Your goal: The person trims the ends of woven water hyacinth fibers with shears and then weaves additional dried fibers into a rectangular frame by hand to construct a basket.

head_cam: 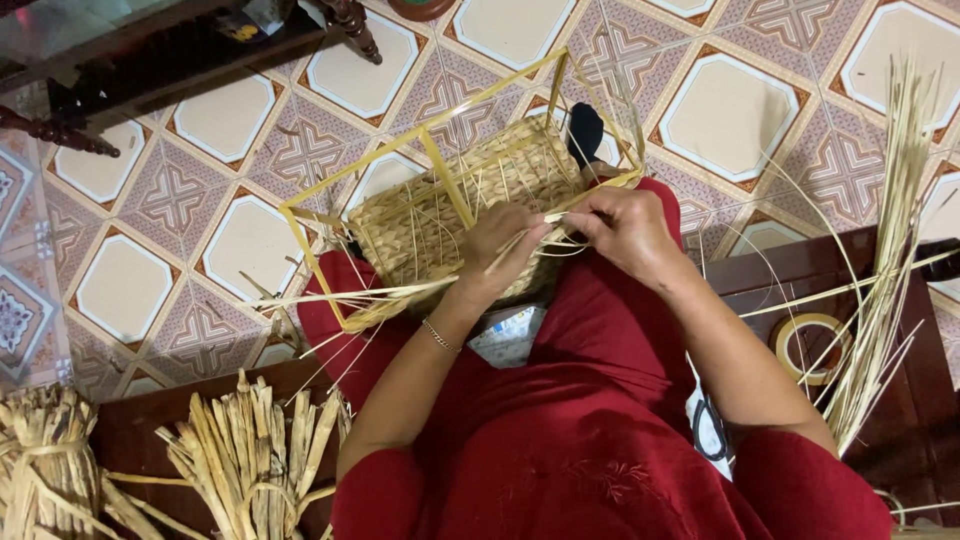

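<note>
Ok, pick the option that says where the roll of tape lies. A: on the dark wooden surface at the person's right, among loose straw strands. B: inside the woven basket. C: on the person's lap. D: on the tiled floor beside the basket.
A: the roll of tape lies flat on the dark wooden surface at the person's right, with loose straw strands crossing over it.

Even, soft indoor light, faint shadows, sharp focus, slight wide-angle edge stretch.

Tan woven basket [470, 215] on a yellow frame [440, 160], red clothing [590, 420], pink-and-cream patterned floor tiles [720, 110].
</note>
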